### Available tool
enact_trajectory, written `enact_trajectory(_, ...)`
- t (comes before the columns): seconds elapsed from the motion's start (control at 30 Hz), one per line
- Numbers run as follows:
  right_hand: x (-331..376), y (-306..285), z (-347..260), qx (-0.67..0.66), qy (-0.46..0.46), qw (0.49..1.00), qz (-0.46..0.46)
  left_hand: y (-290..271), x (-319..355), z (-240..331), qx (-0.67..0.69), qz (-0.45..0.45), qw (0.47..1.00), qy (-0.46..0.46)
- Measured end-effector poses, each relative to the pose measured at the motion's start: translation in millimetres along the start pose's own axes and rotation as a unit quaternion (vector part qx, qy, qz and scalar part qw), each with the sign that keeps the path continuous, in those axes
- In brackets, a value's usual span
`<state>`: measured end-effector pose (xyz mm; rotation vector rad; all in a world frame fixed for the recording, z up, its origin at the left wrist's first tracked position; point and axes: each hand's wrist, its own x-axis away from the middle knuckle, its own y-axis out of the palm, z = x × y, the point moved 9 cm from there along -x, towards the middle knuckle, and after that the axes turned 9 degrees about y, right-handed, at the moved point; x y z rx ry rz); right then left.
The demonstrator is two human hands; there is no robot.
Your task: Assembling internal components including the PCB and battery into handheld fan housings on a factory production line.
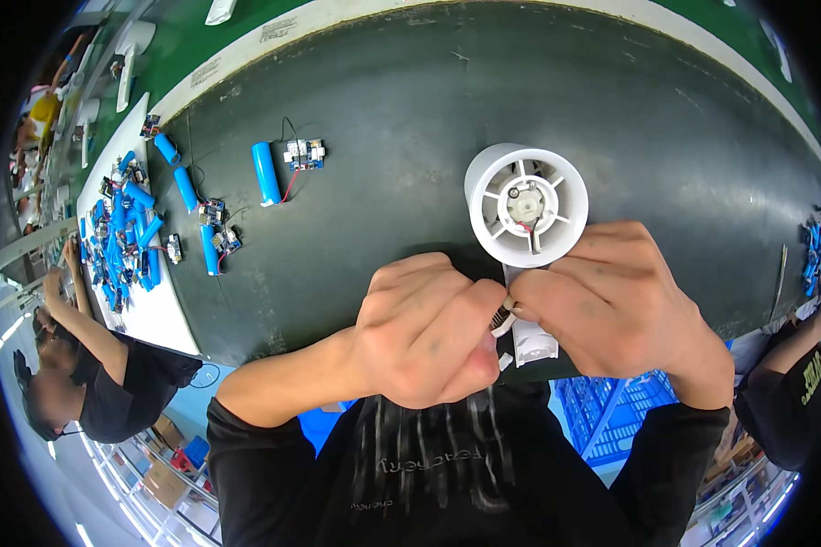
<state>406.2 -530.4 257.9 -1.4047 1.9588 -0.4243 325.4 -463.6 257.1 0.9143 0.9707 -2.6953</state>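
A white handheld fan [527, 205] lies near the table's front edge, its round housing facing up with spokes and a motor inside. Its open, trough-like handle [534, 345] points toward me, partly hidden by my hands. My left hand [429, 333] is closed, thumb and forefinger pinching a small white-edged part with dark ribs [499, 319] beside the handle. From the other side my right hand [611, 301] is closed too, its fingertips meeting the same small part just below the housing. Most of that part is covered by fingers.
To the left, several blue battery cells wired to circuit boards [265, 173] lie on the dark table [383, 118]. Many more are heaped on a white board [175, 319]. Blue cells [814, 255] also sit at far right. Blue crates [611, 415] stand below the edge. People work on both sides.
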Motion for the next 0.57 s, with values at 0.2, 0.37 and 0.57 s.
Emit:
enact_trajectory(0.2, 0, 2, 1, -0.004, 0.014, 1.000, -0.005, -1, -1, 0, -0.004, 0.010, 1.000, 0.001)
enact_trajectory(0.37, -5, -4, 8, -0.008, 0.032, 0.999, -0.031, -5, -5, -9, -0.032, 0.049, 0.998, -0.008)
enact_trajectory(0.57, -7, -34, 24, -0.032, 0.122, 0.992, 0.002, -12, 1, -22, -0.001, 0.051, 0.996, -0.069)
